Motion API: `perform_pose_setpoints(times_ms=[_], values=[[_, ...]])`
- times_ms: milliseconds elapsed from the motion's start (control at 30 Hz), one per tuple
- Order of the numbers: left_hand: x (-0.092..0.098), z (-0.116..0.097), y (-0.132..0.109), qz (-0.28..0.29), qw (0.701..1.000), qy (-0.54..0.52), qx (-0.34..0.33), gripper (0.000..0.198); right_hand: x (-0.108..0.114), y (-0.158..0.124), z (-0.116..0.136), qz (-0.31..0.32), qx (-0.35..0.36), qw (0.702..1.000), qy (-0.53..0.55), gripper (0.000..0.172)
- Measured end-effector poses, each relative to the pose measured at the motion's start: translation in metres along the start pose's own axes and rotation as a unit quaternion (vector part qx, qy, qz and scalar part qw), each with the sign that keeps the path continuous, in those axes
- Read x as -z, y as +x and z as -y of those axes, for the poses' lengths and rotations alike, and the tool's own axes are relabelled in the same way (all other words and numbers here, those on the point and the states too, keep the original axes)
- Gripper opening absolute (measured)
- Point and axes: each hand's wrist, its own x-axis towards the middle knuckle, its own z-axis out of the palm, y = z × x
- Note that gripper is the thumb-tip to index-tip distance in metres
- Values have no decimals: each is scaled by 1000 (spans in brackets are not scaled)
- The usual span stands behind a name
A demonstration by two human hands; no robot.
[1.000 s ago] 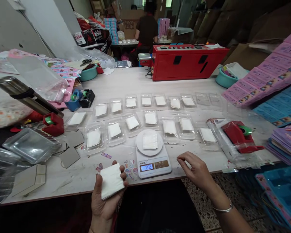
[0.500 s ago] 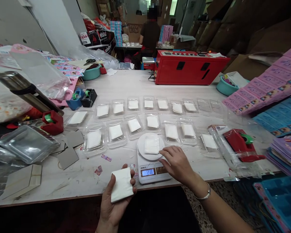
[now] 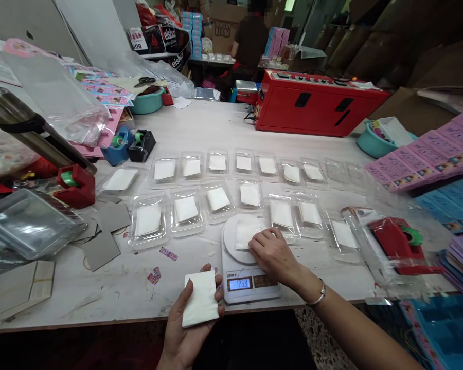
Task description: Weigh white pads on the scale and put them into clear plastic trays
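resting my right hand [image 3: 273, 253] on the white stack [image 3: 245, 234] on the scale [image 3: 250, 285], fingers curled onto its near right edge, i grip a spare white pad [image 3: 200, 305] in my left hand [image 3: 187, 329], just left of the scale.

The right hand [image 3: 272, 254] covers part of the white piece on the scale [image 3: 247, 267] — its fingertips are hidden. The blue tray [image 3: 443, 329] is cut off at the right edge.
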Motion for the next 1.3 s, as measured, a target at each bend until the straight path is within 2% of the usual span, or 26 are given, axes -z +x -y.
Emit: perform_pose_setpoints(times_ms=[233,400,667,933,1100,1300], values=[[-2,-1,4,7,1000,-13,5,34,0,2,-4,2,3,1000,8,17],[-5,-1,4,0,1000,-13,6,33,-2,3,-5,-4,27,1000,-10,24],[-2,0,5,-4,1000,-15,4,37,-7,5,-11,-50,37,998,12,24],[-8,2,7,1,1000,-10,6,36,1,8,-21,-5,-26,986,163,18],[-10,3,9,6,1000,-1,13,35,0,11,-22,19,-29,984,177,15],[-10,4,12,2,1000,1,18,41,0,13,-25,17,-33,979,199,13]])
